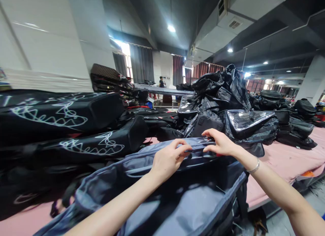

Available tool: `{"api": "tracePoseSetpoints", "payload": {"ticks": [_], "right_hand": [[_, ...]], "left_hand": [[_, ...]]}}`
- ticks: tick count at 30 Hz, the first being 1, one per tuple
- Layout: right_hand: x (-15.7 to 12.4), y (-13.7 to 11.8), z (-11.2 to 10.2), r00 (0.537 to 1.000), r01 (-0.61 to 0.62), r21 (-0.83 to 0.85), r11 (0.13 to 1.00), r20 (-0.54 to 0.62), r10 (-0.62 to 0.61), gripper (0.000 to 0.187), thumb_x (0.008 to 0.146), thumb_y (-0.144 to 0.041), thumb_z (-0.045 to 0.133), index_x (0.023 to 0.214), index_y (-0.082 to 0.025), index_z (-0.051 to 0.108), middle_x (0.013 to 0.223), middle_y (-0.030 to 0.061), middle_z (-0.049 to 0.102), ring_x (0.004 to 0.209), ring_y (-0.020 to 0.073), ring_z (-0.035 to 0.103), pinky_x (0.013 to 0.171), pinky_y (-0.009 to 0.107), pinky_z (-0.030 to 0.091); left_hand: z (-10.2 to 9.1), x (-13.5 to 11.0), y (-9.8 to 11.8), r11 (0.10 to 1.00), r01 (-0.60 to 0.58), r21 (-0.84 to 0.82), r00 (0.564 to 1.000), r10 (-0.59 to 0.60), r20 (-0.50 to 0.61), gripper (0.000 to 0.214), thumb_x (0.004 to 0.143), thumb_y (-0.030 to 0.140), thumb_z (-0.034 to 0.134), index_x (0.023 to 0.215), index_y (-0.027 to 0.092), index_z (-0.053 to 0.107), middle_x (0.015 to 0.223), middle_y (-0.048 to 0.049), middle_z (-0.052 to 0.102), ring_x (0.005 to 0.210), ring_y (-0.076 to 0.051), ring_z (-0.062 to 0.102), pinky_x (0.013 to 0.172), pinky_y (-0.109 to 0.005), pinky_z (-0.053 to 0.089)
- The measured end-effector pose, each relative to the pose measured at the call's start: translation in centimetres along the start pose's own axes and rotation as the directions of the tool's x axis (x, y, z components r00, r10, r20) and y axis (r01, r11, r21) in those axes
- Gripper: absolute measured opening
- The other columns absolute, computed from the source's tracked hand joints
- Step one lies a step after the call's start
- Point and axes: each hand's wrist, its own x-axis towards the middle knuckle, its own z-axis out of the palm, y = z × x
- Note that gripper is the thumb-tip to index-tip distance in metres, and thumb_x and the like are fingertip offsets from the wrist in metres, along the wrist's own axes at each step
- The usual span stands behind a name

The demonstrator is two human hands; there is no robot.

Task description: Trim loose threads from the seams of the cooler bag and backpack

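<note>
The bag (188,204) is lying open at six o'clock. At its far rim, the left hand (169,158) is curling its fingers, grip impossible to tell; the right hand (221,144) is holding its fingers apart.

This looks like a bag workshop or factory floor. An open bag (198,209) fills the bottom centre, black bags (106,105) stack up at the left, and a further heap of bags (210,119) rises right of centre on a pink-covered table (276,161). Wide ductwork (256,7) crosses the upper right; curtains (141,63) hang along the back.
</note>
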Motion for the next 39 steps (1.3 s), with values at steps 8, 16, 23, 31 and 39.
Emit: {"api": "tracePoseSetpoints", "payload": {"ticks": [8,16,23,31,39], "right_hand": [[1.3,0.6,2.7,0.897,-0.422,0.031,0.906,0.155,0.413,0.007,0.073,-0.022,0.062,0.07,-0.018,0.067,0.059,-0.0026,0.058,0.058,0.0113,0.051,0.053,0.021,0.034],[1.1,0.6,2.4,0.891,-0.445,0.099,0.89,0.152,0.428,0.009,0.072,-0.025,0.065,0.074,-0.016,0.063,0.068,-0.0023,0.061,0.064,0.0117,0.054,0.06,0.022,0.038],[-0.2,0.7,0.4,0.997,-0.03,-0.169,0.985,-0.073,0.018,0.006,0.081,-0.017,0.057,0.087,-0.016,0.057,0.086,0.0031,0.061,0.081,0.0149,0.053,0.07,0.026,0.037],[-0.3,-0.3,0.4,0.939,0.32,-0.584,0.746,0.093,-0.33,0.01,0.088,-0.023,0.05,0.086,-0.018,0.058,0.087,0.0019,0.062,0.075,0.0153,0.049,0.063,0.03,0.027],[0.2,-0.2,0.8,0.958,0.283,-0.56,0.779,0.131,-0.254,0.008,0.087,-0.023,0.053,0.085,-0.018,0.058,0.082,0.0011,0.061,0.075,0.0153,0.049,0.062,0.029,0.026]], "left_hand": [[1.4,0.4,0.7,0.979,-0.121,0.162,0.988,0.135,-0.081,0.017,0.084,0.026,0.048,0.088,0.024,0.065,0.1,-0.0016,0.066,0.07,-0.013,0.061,0.053,-0.023,0.039],[2.1,0.8,1.0,0.976,-0.164,0.141,0.984,0.172,-0.047,0.019,0.086,0.023,0.042,0.083,0.018,0.06,0.1,-0.0035,0.064,0.072,-0.014,0.061,0.057,-0.023,0.04],[1.3,1.1,0.6,0.986,-0.06,-0.156,0.998,0.064,0.023,0.019,0.084,0.019,0.041,0.077,0.019,0.059,0.095,-0.0022,0.062,0.07,-0.012,0.058,0.062,-0.023,0.042],[1.2,1.5,0.3,0.976,-0.039,-0.214,0.997,0.051,0.05,0.015,0.08,0.021,0.044,0.074,0.019,0.057,0.09,-0.0021,0.062,0.066,-0.011,0.056,0.059,-0.022,0.041],[0.7,1.5,0.0,0.963,-0.024,-0.267,0.996,0.044,0.071,0.015,0.08,0.021,0.045,0.073,0.019,0.057,0.091,-0.0027,0.06,0.07,-0.012,0.056,0.063,-0.023,0.043]]}}
